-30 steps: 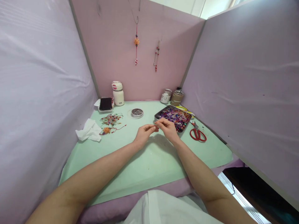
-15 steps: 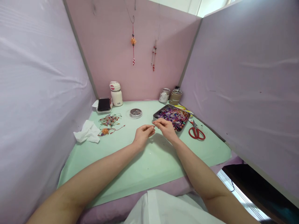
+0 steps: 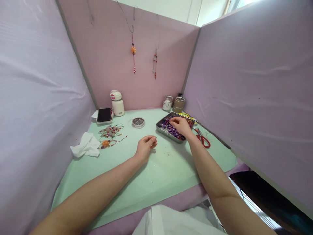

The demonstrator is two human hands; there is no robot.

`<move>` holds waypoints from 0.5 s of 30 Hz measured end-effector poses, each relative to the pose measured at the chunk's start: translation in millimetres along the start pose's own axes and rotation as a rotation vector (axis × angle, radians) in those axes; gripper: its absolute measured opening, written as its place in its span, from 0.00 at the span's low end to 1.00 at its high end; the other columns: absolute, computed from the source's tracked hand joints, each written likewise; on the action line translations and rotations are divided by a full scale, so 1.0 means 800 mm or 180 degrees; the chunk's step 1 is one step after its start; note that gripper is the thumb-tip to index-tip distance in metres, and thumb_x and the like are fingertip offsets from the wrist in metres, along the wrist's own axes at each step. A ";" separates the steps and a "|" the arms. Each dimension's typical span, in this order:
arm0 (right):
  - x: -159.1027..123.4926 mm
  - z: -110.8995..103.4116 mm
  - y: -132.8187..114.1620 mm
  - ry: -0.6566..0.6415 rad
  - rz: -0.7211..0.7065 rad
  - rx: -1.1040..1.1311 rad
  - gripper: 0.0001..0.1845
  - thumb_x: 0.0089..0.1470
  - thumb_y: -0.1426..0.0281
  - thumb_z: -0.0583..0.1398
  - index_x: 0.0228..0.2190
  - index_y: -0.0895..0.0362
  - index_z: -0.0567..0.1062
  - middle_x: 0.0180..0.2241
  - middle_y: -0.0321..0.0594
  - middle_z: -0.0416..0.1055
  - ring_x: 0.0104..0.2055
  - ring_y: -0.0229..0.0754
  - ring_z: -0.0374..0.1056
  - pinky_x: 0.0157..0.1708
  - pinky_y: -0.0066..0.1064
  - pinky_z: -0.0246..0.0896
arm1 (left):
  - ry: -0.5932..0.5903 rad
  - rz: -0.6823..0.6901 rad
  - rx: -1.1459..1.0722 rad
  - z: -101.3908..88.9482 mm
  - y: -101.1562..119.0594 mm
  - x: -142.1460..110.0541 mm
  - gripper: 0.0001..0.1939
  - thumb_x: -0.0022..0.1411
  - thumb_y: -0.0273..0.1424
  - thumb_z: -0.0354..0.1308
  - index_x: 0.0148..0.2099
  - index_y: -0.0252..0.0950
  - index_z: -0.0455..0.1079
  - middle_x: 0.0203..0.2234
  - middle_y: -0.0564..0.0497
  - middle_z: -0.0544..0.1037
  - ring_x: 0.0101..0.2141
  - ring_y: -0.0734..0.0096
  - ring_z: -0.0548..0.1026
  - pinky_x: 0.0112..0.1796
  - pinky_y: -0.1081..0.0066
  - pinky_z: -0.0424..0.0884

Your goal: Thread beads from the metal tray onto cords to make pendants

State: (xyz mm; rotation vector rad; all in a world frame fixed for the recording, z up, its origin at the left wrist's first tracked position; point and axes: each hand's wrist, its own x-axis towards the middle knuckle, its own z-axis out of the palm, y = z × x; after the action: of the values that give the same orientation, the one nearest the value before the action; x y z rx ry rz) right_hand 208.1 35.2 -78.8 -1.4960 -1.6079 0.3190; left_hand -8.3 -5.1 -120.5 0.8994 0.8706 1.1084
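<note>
My left hand (image 3: 146,146) is closed in a pinch above the green table cover (image 3: 137,189); whatever lies between its fingertips is too small to make out. To the right, my right hand (image 3: 181,126) hangs over a metal tray (image 3: 168,135) full of purple, red and clear beads (image 3: 171,129). Its thumb and finger are bent together just above the beads, and I cannot see whether a bead is between them. Red-handled scissors (image 3: 203,141) lie beside the tray, partly behind my right forearm.
A round dish (image 3: 138,122) stands mid-table. At left are strung beads (image 3: 110,131), an orange bead ornament (image 3: 105,143), a tissue (image 3: 86,145), a dark-topped box (image 3: 104,115) and a white bottle (image 3: 117,104). Two jars (image 3: 179,104) stand by the back wall, under hanging bead strings (image 3: 133,50).
My right hand has left my left hand's fingertips and moved right, over the bead tray. The left hand stays pinched near its former place. The whole view has shifted slightly.
</note>
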 end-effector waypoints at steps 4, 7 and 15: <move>0.022 0.014 0.015 -0.0783 -0.0067 -0.1323 0.09 0.50 0.73 0.57 0.31 0.57 0.78 0.34 0.43 0.76 0.35 0.42 0.69 0.38 0.29 0.59 | -0.0049 -0.0005 0.0031 0.001 0.001 -0.003 0.15 0.44 0.38 0.67 0.31 0.33 0.72 0.25 0.51 0.73 0.28 0.77 0.71 0.39 0.68 0.71; 0.035 0.032 0.014 -0.1109 0.0038 -0.1898 0.10 0.50 0.74 0.58 0.32 0.57 0.79 0.36 0.46 0.76 0.38 0.44 0.70 0.38 0.29 0.59 | -0.0085 -0.0005 0.0079 0.000 -0.001 -0.001 0.15 0.44 0.38 0.67 0.31 0.33 0.72 0.25 0.51 0.73 0.28 0.77 0.71 0.39 0.68 0.71; 0.048 0.053 -0.003 -0.1378 0.0208 -0.2265 0.10 0.48 0.74 0.58 0.32 0.59 0.80 0.35 0.52 0.76 0.36 0.46 0.72 0.36 0.30 0.60 | -0.0121 0.0032 0.0085 -0.002 -0.004 0.002 0.15 0.45 0.38 0.67 0.32 0.34 0.72 0.26 0.51 0.72 0.29 0.77 0.71 0.39 0.70 0.70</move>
State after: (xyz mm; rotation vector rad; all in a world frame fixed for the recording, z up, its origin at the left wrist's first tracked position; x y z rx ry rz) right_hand 180.3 84.5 -85.1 -2.1189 -2.1581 0.1047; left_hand -8.6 -4.0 -124.3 0.9450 0.8522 1.0875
